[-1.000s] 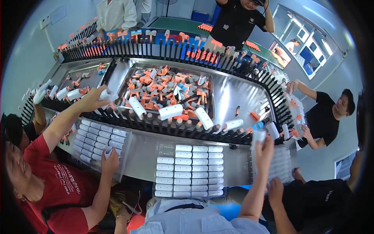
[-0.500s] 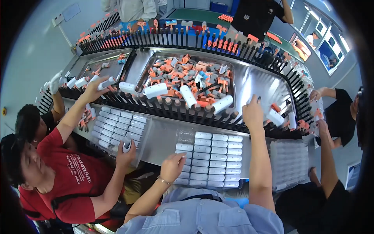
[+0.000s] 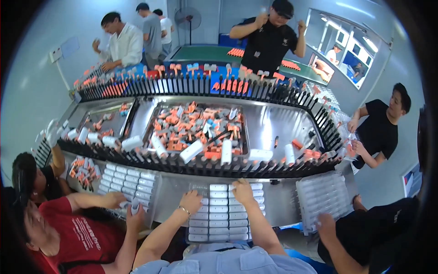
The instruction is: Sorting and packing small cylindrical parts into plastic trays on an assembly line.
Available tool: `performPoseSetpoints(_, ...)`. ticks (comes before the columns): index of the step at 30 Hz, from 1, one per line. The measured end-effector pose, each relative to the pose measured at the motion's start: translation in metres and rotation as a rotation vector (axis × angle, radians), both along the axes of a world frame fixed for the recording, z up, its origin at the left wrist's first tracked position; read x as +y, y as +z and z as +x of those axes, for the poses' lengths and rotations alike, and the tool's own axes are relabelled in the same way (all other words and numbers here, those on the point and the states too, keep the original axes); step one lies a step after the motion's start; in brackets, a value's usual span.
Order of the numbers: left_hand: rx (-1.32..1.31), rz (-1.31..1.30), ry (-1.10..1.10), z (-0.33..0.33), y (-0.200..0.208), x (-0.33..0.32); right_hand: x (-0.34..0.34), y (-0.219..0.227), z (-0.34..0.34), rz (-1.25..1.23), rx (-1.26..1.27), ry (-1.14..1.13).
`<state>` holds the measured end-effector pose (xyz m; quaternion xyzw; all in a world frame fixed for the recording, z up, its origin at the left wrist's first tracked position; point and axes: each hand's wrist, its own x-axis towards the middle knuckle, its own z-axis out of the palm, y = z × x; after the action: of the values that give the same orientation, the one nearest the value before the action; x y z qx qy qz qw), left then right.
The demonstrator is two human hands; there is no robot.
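A clear plastic tray (image 3: 199,187) of white oblong housings (image 3: 219,217) with rounded ends lies before me on the steel table. My left hand (image 3: 190,202), a bracelet on its wrist, is at the tray's left side with fingers curled down by a housing. My right hand (image 3: 242,189) bends over the top rows, fingers drawn together. What either hand's fingers hold, if anything, is hidden. Beyond my hands, similar white housings (image 3: 192,151) sit tilted on a row of black posts (image 3: 182,170).
A steel basin (image 3: 197,130) holds many orange and grey parts. Stacked clear trays (image 3: 321,198) stand at right, where a black-sleeved co-worker's hand (image 3: 325,223) reaches. At left, a co-worker in a red shirt (image 3: 86,233) handles white parts over another filled tray (image 3: 125,180).
My right hand has come back from the posts at far right to the tray. My left hand now reaches down at the tray's left side. The view has shifted, showing more of the room.
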<state>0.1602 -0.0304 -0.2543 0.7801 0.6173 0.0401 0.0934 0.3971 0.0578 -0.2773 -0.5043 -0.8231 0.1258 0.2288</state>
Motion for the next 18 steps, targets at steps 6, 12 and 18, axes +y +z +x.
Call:
performPoseSetpoints(6, -0.027, 0.071, -0.050, -0.005, -0.013, -0.001, 0.033, 0.003, 0.003, -0.323, -0.407, 0.079)
performPoseSetpoints(12, -0.579, 0.347, 0.332, 0.000, -0.011, -0.023, 0.005, 0.040, 0.011, -0.124, 0.152, 0.027)
performPoseSetpoints(18, -0.604, 0.212, 0.274, 0.037, -0.019, -0.044, -0.022, 0.092, 0.074, -0.160, 0.881, -0.433)
